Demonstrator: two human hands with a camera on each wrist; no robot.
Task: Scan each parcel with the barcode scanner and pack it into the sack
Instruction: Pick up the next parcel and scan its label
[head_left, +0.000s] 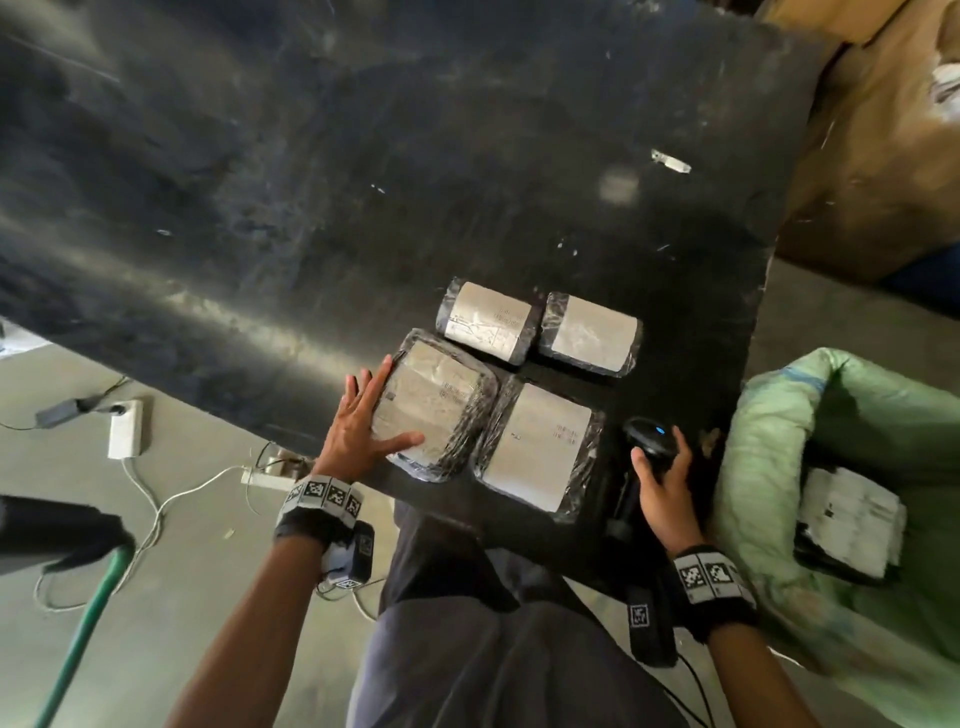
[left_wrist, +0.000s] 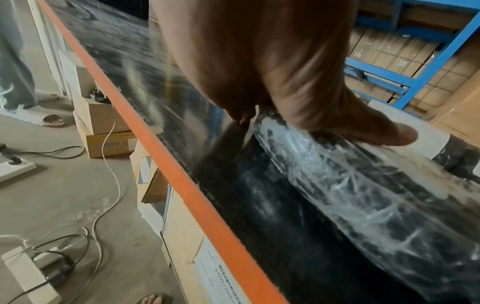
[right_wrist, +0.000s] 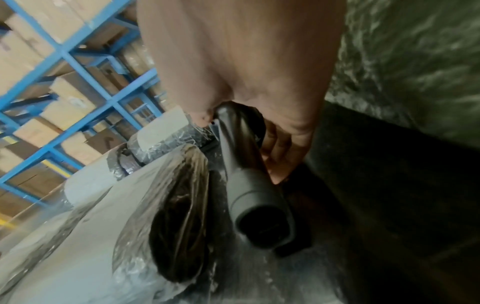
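Several black parcels wrapped in clear film, each with a white label, lie in a block on the black table (head_left: 363, 208). My left hand (head_left: 363, 415) lies flat with spread fingers on the near-left parcel (head_left: 441, 410), thumb (left_wrist: 389, 133) pressing its film (left_wrist: 350, 185). Beside it lies the near-right parcel (head_left: 540, 447), with two smaller parcels (head_left: 488, 322) (head_left: 592, 332) behind. My right hand (head_left: 665, 478) grips the black barcode scanner (head_left: 649, 441) (right_wrist: 249, 185) at the table's right edge, blue light lit. The green sack (head_left: 769, 415) stands open at the right, one parcel (head_left: 852, 519) inside.
The table has an orange front edge (left_wrist: 155, 144). Power strips and cables (head_left: 130, 431) lie on the floor at the left, with cardboard boxes (left_wrist: 103, 115) under the table. Blue racking with cartons (right_wrist: 64, 82) stands behind. A large brown carton (head_left: 883, 130) sits at the far right.
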